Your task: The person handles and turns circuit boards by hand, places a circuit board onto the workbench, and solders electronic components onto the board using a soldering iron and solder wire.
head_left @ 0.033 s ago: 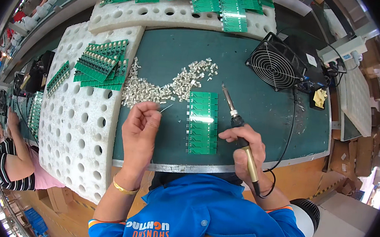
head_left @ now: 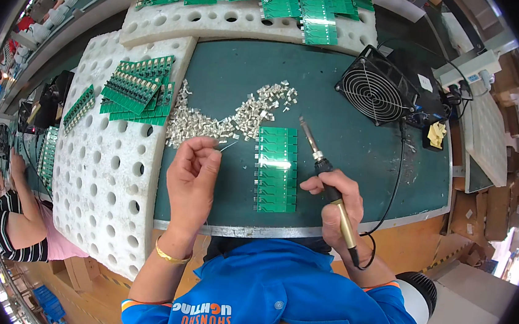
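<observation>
So I'm standing by this table [head_left: 335,70] and here's the scene. The person's left hand [head_left: 190,177] has its thumb and index finger pinched together on a thin silvery wire [head_left: 229,146], with the free end poking out toward the right. The other fingers are curled in. The right hand [head_left: 351,198] is wrapped around a soldering iron [head_left: 323,166], the kind with a black grip and a gold-colored handle, and its metal tip points up and away from the person.

Between the two hands there's a green circuit board [head_left: 274,191] lying flat on the table, long side running away from the person. From what I can see, both the wire end and the iron tip are clear of it.

Just past the left hand is a messy heap of tiny silvery parts [head_left: 213,126], trailing off to the right behind the board. Off to the left, a white foam sheet [head_left: 100,179] full of round holes carries a stack of populated boards [head_left: 136,89]. Over on the right sits a black fan [head_left: 375,93] with a wire guard, and a crumpled yellow sponge [head_left: 436,134] near it.
</observation>
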A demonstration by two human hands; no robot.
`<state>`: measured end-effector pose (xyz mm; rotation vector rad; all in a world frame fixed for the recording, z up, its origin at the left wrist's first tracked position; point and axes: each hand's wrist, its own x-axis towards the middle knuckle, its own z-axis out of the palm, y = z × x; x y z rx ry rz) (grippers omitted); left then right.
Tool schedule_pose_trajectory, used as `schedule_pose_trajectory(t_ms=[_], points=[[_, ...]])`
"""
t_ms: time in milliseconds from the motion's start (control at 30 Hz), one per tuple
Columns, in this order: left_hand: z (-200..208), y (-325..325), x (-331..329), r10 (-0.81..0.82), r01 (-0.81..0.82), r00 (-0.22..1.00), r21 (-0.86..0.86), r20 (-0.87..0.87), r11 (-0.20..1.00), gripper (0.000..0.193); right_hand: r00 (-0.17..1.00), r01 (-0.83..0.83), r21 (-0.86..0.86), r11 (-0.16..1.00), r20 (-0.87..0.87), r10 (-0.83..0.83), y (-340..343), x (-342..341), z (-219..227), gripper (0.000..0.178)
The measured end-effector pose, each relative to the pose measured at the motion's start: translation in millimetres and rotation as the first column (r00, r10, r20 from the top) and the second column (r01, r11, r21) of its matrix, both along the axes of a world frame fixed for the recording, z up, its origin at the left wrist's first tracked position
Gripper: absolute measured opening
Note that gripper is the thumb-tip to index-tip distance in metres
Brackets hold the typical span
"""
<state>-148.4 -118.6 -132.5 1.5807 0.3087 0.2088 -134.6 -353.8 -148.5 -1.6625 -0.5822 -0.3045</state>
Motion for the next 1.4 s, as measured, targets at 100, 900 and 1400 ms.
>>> schedule_pose_trajectory(t_ms=[100, 900, 1400], points=[[-3.4, -3.7, 15.0, -0.040, 0.032, 0.998, 0.159, 0.051, 0.987, 0.022, 0.997, 0.031, -0.011, 0.999, -0.070, -0.031, -4.6, 2.7, 1.6, 0.055], [-25.8, -12.0, 44.6, -0.100, 0.103, 0.995, 0.160, -0.030, 0.982, 0.038, 0.956, -0.004, -0.083, 0.997, -0.294, -0.020, 3.6, 32.6, 4.7, 0.020], [-26.2, -11.7, 44.0, -0.106, 0.111, 0.994, 0.170, -0.039, 0.979, 0.038, 0.976, -0.011, -0.087, 0.996, -0.217, -0.008, 6.5, 35.7, -0.2, 0.023]])
